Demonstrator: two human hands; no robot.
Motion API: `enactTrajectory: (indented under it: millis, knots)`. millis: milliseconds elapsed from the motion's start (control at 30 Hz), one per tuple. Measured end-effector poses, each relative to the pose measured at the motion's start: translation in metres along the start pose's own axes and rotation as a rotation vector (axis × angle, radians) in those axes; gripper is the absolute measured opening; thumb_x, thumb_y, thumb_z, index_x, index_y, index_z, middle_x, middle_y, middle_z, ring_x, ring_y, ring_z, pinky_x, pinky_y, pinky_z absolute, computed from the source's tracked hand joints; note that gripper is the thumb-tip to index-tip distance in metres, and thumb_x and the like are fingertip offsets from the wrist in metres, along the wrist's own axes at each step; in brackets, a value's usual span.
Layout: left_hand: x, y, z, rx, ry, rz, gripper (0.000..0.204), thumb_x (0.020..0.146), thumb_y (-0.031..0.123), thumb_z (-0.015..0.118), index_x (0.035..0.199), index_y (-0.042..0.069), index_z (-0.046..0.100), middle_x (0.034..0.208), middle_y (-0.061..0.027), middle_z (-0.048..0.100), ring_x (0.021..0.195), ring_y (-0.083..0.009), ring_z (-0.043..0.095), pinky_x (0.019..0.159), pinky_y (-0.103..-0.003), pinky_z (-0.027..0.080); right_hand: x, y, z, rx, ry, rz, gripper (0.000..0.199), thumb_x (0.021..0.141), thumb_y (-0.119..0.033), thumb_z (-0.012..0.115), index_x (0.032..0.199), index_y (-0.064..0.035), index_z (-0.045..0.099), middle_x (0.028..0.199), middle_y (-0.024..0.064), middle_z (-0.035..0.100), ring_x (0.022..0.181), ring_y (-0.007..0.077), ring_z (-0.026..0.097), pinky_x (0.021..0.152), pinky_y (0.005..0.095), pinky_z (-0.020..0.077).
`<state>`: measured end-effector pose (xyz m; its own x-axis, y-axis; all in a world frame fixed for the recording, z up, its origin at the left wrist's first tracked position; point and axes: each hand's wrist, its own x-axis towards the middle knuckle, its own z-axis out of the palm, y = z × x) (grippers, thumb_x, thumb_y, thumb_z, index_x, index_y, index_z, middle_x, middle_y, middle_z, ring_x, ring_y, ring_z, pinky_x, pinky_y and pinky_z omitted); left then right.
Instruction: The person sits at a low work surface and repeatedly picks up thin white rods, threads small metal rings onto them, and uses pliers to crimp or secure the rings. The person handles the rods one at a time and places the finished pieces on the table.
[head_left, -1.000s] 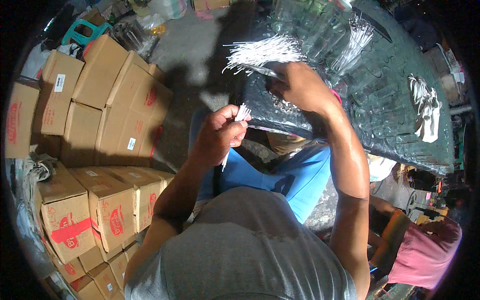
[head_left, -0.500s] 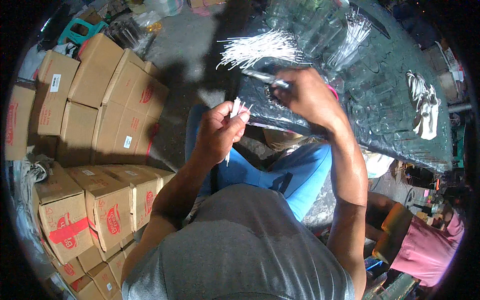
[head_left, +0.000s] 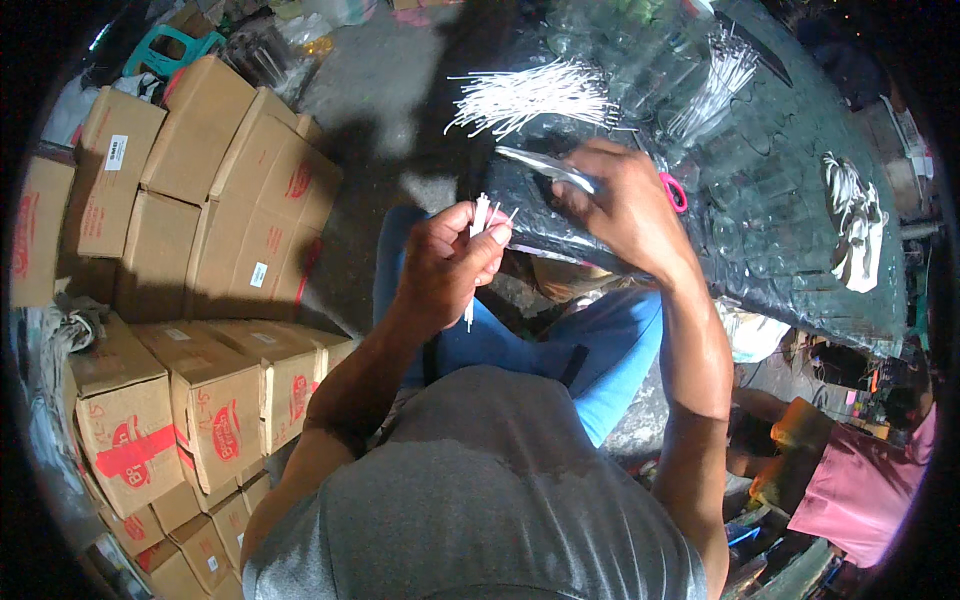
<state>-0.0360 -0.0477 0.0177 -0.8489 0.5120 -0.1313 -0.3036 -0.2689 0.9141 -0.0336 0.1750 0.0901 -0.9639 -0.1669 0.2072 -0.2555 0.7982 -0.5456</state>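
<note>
Head view, only one. Left hand closed, pinching a small bunch of thin white strips between thumb and fingertips; strip ends stick up above the fingers, one strip end hangs down below the palm. Hand is raised in front of the chest, over the blue-trousered lap.

Right hand just right of the left and slightly higher, closed around a pair of scissors. Pink handle loop shows at the far side of the hand, metal blades stick out toward the left hand, tips near the strip bunch but apart from it. Can't tell if the blades are parted or together.

Right hand sits at the near edge of the desk, which is covered in dark glossy plastic sheeting. Beyond the right hand on the desk: a fanned pile of long white strips. Further right of that, a second tighter bundle of strips. Well right of the hand, near the desk's far side, another whitish clump, detail too small to read.

Left of the left hand: stacks of brown cardboard boxes with red print, on the floor, running down past the forearm. Beyond them, a teal plastic stool. Low right, below the right elbow: another person in a pink top, partly cut off at the rim.
</note>
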Motion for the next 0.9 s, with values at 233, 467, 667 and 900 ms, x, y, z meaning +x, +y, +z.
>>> enactTrajectory:
  millis: [233, 467, 667, 900]
  knots:
    - [-0.006, 0.000, 0.024, -0.131, -0.057, 0.020, 0.010, 0.097, 0.008, 0.063, 0.104, 0.001, 0.062, 0.073, -0.0003, 0.054, 0.058, -0.0049, 0.043, 0.051, -0.021, 0.034, -0.053, -0.021, 0.025, 0.587, 0.161, 0.327, 0.016, 0.089, -0.013, 0.075, 0.099, -0.0007, 0.073, 0.082, 0.0042, 0.072, 0.076, 0.0080, 0.061, 0.070, 0.0272, 0.0495]
    - [-0.008, -0.002, 0.033, -0.059, -0.041, 0.074, 0.009, 0.097, 0.010, 0.066, 0.101, 0.002, 0.066, 0.074, 0.0057, 0.056, 0.060, -0.0005, 0.041, 0.051, -0.020, 0.033, -0.070, -0.029, 0.044, 0.809, 0.278, 0.294, 0.009, 0.091, -0.006, 0.073, 0.096, 0.0008, 0.070, 0.083, 0.0006, 0.069, 0.080, 0.0059, 0.057, 0.073, 0.0254, 0.0488]
    - [-0.013, -0.001, 0.037, -0.009, -0.016, 0.078, 0.010, 0.097, 0.011, 0.066, 0.101, 0.002, 0.067, 0.074, 0.0062, 0.059, 0.062, 0.0001, 0.043, 0.052, -0.020, 0.033, -0.074, -0.025, 0.054, 0.977, 0.336, 0.267, 0.009, 0.095, -0.006, 0.068, 0.100, 0.0016, 0.068, 0.087, 0.0028, 0.069, 0.082, 0.0077, 0.060, 0.073, 0.0246, 0.0495]
    - [-0.012, 0.002, 0.040, 0.062, 0.000, 0.111, 0.009, 0.096, 0.010, 0.067, 0.098, 0.002, 0.069, 0.074, 0.0059, 0.061, 0.062, 0.0005, 0.044, 0.052, -0.021, 0.034, -0.074, -0.032, 0.059, 1.058, 0.445, 0.292, 0.011, 0.096, -0.006, 0.067, 0.103, 0.0020, 0.067, 0.091, 0.0037, 0.069, 0.085, 0.0087, 0.062, 0.075, 0.0247, 0.0506]
